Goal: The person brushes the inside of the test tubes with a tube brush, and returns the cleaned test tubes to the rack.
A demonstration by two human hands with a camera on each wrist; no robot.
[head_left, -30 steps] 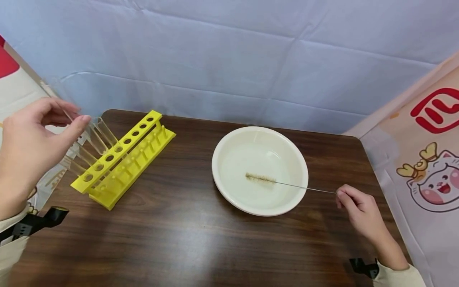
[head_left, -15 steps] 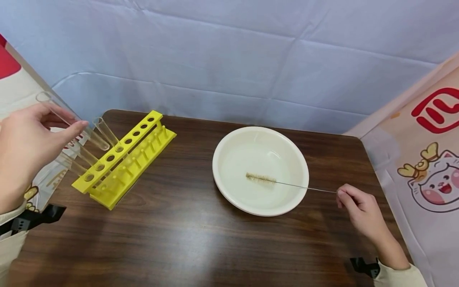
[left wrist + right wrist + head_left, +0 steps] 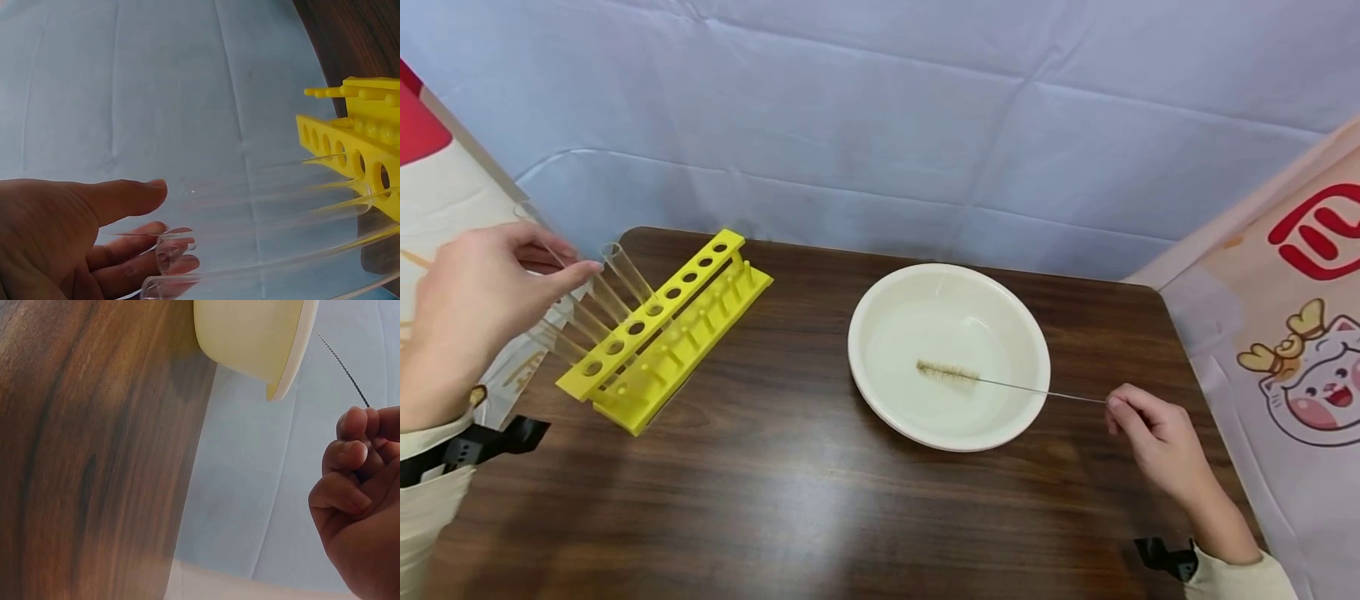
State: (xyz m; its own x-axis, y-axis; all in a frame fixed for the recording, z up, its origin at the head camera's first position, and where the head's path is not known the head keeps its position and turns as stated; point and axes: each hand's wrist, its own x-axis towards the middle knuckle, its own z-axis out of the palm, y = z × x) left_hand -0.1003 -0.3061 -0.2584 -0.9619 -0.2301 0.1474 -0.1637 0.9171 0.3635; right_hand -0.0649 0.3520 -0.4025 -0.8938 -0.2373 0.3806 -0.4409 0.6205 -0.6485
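In the head view, my left hand [image 3: 497,287] pinches a clear glass test tube [image 3: 608,293], tilted, its lower end at the top bar of a yellow test tube rack [image 3: 692,353]. Whether that end has entered a hole, I cannot tell. Several other tubes lean out of the rack, including one [image 3: 631,273] just beyond. At the right, my right hand [image 3: 1157,437] pinches the wire handle of a test tube brush [image 3: 951,372]. The bristles lie inside a white bowl [image 3: 859,375], and the wire crosses its rim. The right wrist view shows curled fingers [image 3: 340,494] on the twisted wire.
The brown wooden table [image 3: 790,500] carries the rack at the left and the bowl right of centre. Pale cloth [image 3: 865,125] hangs behind it. Printed panels flank both sides, one with a cartoon cat [image 3: 1318,375].
My left hand tilted the tube and shifted right slightly, bringing its lower end down to the rack's top bar. My right hand and the brush have stayed in place.
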